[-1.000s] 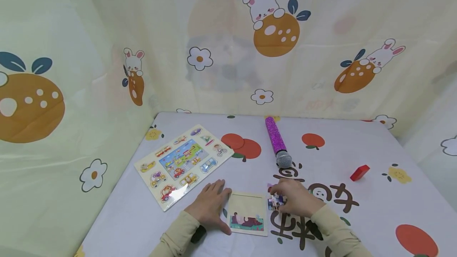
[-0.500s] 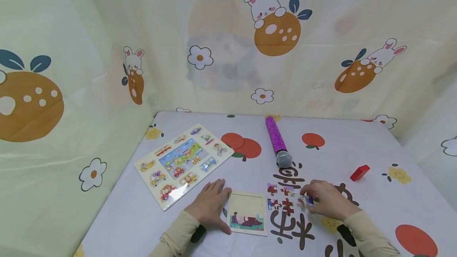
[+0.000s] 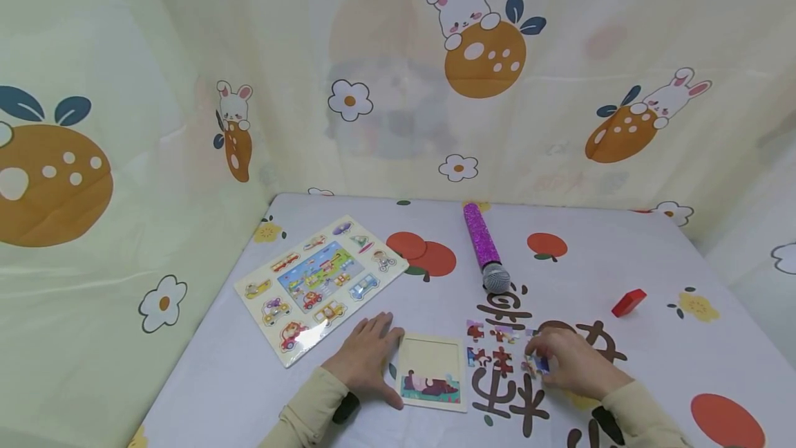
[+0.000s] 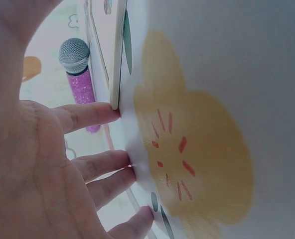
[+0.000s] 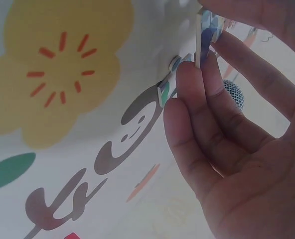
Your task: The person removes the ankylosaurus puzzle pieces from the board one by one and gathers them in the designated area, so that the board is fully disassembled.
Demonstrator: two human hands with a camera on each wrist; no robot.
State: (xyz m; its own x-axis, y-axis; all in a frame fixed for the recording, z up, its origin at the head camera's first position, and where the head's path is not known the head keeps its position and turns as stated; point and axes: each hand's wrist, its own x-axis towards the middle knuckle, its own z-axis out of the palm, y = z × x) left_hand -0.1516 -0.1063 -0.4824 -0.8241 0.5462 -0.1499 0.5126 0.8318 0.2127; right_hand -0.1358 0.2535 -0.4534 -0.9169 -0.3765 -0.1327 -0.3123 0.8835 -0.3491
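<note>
On the left edge of a small wooden puzzle tray rests my left hand, its fingers spread and straight. The left wrist view shows the index fingertip touching the tray's side. Joined purple and brown puzzle pieces fill the tray's near part; its far part shows bare wood. To the right of the tray, my right hand pinches a puzzle piece with blue on its face, held on edge between thumb and fingers. Several loose puzzle pieces lie in rows between that hand and the tray.
A larger vehicle puzzle board lies angled at the left. Behind the loose pieces is a microphone with a glittery purple handle. A small red block stands at the right. Printed cloth covers the table and walls.
My right hand has shifted right from beside the tray, uncovering the loose pieces in their rows. Over the last half second it has barely moved. The left hand stays put at the tray.
</note>
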